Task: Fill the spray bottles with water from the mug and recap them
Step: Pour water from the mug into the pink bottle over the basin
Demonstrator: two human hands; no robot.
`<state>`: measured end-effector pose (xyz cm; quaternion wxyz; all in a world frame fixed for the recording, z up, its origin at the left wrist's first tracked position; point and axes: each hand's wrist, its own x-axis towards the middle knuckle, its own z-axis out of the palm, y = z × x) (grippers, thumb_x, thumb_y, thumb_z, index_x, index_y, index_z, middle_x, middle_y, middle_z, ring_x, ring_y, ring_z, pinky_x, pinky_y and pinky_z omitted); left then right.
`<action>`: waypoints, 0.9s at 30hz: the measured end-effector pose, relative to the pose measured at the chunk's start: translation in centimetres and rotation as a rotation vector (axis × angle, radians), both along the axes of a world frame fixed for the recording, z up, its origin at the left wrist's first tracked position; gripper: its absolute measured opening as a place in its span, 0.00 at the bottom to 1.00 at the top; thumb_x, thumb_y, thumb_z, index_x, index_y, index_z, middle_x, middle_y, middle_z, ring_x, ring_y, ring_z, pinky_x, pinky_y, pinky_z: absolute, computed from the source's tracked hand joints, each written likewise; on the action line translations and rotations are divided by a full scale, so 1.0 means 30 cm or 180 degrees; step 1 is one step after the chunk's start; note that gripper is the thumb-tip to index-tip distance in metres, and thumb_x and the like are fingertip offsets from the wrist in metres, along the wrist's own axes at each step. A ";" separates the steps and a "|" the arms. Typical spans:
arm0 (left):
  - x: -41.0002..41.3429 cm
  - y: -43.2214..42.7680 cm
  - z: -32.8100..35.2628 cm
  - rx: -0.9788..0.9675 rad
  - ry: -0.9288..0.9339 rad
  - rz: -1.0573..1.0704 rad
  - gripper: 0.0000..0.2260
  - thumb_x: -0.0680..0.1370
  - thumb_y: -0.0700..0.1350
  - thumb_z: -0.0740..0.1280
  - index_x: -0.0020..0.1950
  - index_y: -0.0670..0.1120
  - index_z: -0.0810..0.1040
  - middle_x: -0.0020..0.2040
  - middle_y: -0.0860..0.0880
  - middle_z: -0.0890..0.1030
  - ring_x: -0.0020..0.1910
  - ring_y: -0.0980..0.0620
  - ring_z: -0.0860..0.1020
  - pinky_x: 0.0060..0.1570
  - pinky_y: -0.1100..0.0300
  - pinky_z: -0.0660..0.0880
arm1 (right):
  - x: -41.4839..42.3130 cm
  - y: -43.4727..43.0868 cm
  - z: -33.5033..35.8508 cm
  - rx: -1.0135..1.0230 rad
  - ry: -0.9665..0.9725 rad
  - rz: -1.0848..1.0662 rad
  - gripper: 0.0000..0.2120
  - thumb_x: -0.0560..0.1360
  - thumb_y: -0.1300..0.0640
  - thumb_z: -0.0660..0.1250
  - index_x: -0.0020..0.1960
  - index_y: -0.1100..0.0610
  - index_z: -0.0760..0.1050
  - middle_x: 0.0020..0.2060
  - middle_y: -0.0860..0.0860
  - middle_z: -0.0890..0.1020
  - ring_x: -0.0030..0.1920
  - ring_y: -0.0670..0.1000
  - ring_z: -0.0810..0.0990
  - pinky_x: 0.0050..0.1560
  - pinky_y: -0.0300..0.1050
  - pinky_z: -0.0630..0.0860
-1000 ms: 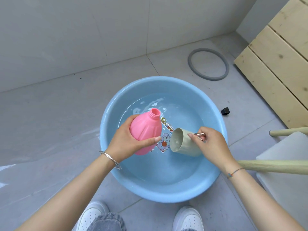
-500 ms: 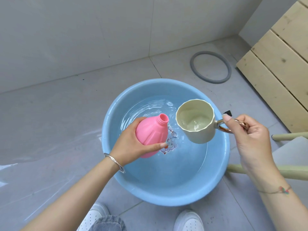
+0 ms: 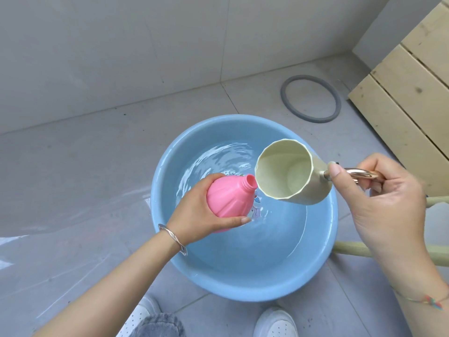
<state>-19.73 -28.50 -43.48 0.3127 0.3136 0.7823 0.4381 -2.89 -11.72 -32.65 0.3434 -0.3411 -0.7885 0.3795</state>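
An uncapped pink spray bottle (image 3: 228, 199) is gripped around its body by my left hand (image 3: 196, 212) and leans to the right over a blue basin (image 3: 243, 278) of water. My right hand (image 3: 384, 203) holds a pale green mug (image 3: 291, 176) by its metal handle. The mug is tipped to the left, and its rim touches or nearly touches the bottle's open neck. Some water shows inside the mug. No cap or spray head is in view.
The basin stands on a grey tiled floor near a grey wall. A grey rubber ring (image 3: 311, 98) lies on the floor behind it. Pale wooden boards (image 3: 408, 93) stand at the right, with wooden stool legs (image 3: 359, 249) low on the right. My white shoes (image 3: 274, 324) are just below the basin.
My right hand lifted the mug out of the basin water, raised it to the right, then tipped it towards the bottle's neck. The bottle stayed in my left hand.
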 end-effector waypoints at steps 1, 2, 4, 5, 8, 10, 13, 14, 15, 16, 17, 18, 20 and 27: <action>-0.001 0.001 -0.001 0.0002 -0.0004 0.0001 0.39 0.53 0.68 0.77 0.61 0.62 0.71 0.54 0.63 0.78 0.52 0.64 0.77 0.52 0.62 0.76 | -0.004 -0.004 0.004 0.0087 -0.0018 0.0019 0.20 0.67 0.43 0.69 0.32 0.58 0.66 0.27 0.47 0.68 0.28 0.43 0.62 0.30 0.32 0.59; -0.001 0.001 0.000 0.0002 -0.0007 -0.0001 0.39 0.53 0.68 0.77 0.61 0.62 0.71 0.54 0.63 0.78 0.52 0.64 0.78 0.52 0.62 0.76 | -0.007 -0.006 0.007 0.0164 -0.0027 0.0039 0.20 0.68 0.45 0.69 0.32 0.58 0.66 0.27 0.47 0.68 0.28 0.42 0.63 0.30 0.31 0.59; 0.000 0.001 -0.001 -0.0001 0.0002 -0.0014 0.39 0.54 0.66 0.79 0.62 0.61 0.70 0.54 0.63 0.78 0.52 0.64 0.77 0.52 0.63 0.76 | -0.012 -0.008 0.011 0.0339 -0.0054 0.0081 0.18 0.70 0.49 0.71 0.31 0.55 0.65 0.28 0.46 0.67 0.29 0.42 0.65 0.31 0.30 0.60; 0.000 0.002 -0.001 0.0003 0.0009 -0.0024 0.38 0.55 0.65 0.79 0.62 0.60 0.71 0.54 0.62 0.78 0.52 0.65 0.77 0.51 0.64 0.75 | -0.014 -0.010 0.014 0.0430 -0.0071 0.0101 0.18 0.70 0.51 0.71 0.31 0.53 0.64 0.28 0.45 0.67 0.29 0.41 0.65 0.31 0.30 0.60; 0.001 0.003 0.000 0.0021 -0.0017 -0.0033 0.39 0.55 0.66 0.79 0.62 0.60 0.71 0.54 0.62 0.78 0.52 0.65 0.77 0.52 0.64 0.76 | -0.014 -0.009 0.018 0.0673 -0.0097 0.0173 0.17 0.71 0.53 0.71 0.31 0.53 0.64 0.29 0.46 0.67 0.31 0.42 0.65 0.34 0.31 0.60; 0.002 0.002 0.001 0.0019 -0.0030 -0.0013 0.39 0.54 0.66 0.78 0.62 0.59 0.71 0.54 0.62 0.78 0.51 0.65 0.77 0.52 0.64 0.76 | -0.015 -0.009 0.017 0.0833 -0.0132 0.0183 0.17 0.71 0.54 0.71 0.32 0.56 0.65 0.32 0.48 0.68 0.33 0.43 0.65 0.35 0.32 0.60; 0.003 0.001 -0.002 0.0001 0.0007 -0.0008 0.40 0.53 0.68 0.77 0.62 0.60 0.71 0.54 0.62 0.78 0.52 0.64 0.77 0.53 0.61 0.76 | -0.016 -0.009 0.018 0.0988 -0.0151 0.0180 0.18 0.72 0.55 0.71 0.32 0.57 0.65 0.32 0.50 0.68 0.34 0.44 0.65 0.36 0.32 0.60; 0.002 0.001 -0.003 -0.0002 0.0013 -0.0006 0.40 0.53 0.68 0.76 0.62 0.60 0.71 0.54 0.62 0.78 0.52 0.64 0.77 0.53 0.60 0.76 | -0.017 -0.010 0.020 0.1028 -0.0163 0.0171 0.18 0.72 0.55 0.71 0.32 0.58 0.64 0.32 0.51 0.67 0.34 0.45 0.64 0.36 0.32 0.60; 0.001 0.001 -0.004 -0.0005 0.0007 -0.0003 0.40 0.53 0.68 0.77 0.62 0.60 0.71 0.54 0.62 0.78 0.52 0.64 0.77 0.53 0.60 0.77 | -0.017 -0.010 0.022 0.1062 -0.0171 0.0169 0.18 0.72 0.55 0.71 0.32 0.58 0.64 0.30 0.52 0.66 0.34 0.45 0.64 0.36 0.33 0.60; 0.000 0.000 -0.005 -0.0004 0.0000 -0.0004 0.40 0.53 0.68 0.77 0.62 0.60 0.71 0.54 0.62 0.78 0.52 0.64 0.77 0.53 0.60 0.77 | -0.017 -0.009 0.024 0.1094 -0.0168 0.0176 0.18 0.72 0.55 0.71 0.32 0.59 0.64 0.29 0.51 0.65 0.34 0.44 0.64 0.36 0.33 0.60; -0.001 0.000 -0.005 -0.0003 -0.0001 -0.0009 0.39 0.54 0.68 0.77 0.62 0.60 0.71 0.54 0.62 0.78 0.52 0.64 0.77 0.53 0.60 0.77 | -0.018 -0.008 0.027 0.1131 -0.0164 0.0183 0.18 0.72 0.54 0.70 0.32 0.59 0.64 0.29 0.49 0.67 0.34 0.44 0.64 0.36 0.33 0.60; -0.002 -0.001 -0.005 -0.0005 0.0000 -0.0016 0.39 0.54 0.68 0.77 0.61 0.60 0.71 0.54 0.62 0.78 0.52 0.64 0.77 0.53 0.60 0.77 | -0.018 -0.008 0.029 0.1169 -0.0159 0.0190 0.18 0.72 0.54 0.70 0.32 0.60 0.64 0.29 0.48 0.68 0.35 0.44 0.64 0.36 0.34 0.60; -0.002 -0.003 -0.006 -0.0015 -0.0005 -0.0018 0.39 0.54 0.68 0.77 0.61 0.60 0.71 0.54 0.62 0.78 0.51 0.64 0.77 0.53 0.61 0.76 | -0.019 -0.008 0.034 0.1230 -0.0149 0.0206 0.18 0.72 0.54 0.70 0.32 0.60 0.65 0.29 0.48 0.68 0.35 0.44 0.65 0.37 0.34 0.61; -0.002 -0.003 -0.009 -0.0075 0.0046 -0.0021 0.40 0.52 0.70 0.75 0.61 0.61 0.70 0.54 0.62 0.78 0.53 0.62 0.77 0.54 0.58 0.76 | -0.030 -0.008 0.042 0.1390 -0.0176 0.0193 0.17 0.72 0.54 0.70 0.32 0.61 0.66 0.30 0.46 0.68 0.37 0.46 0.66 0.38 0.36 0.62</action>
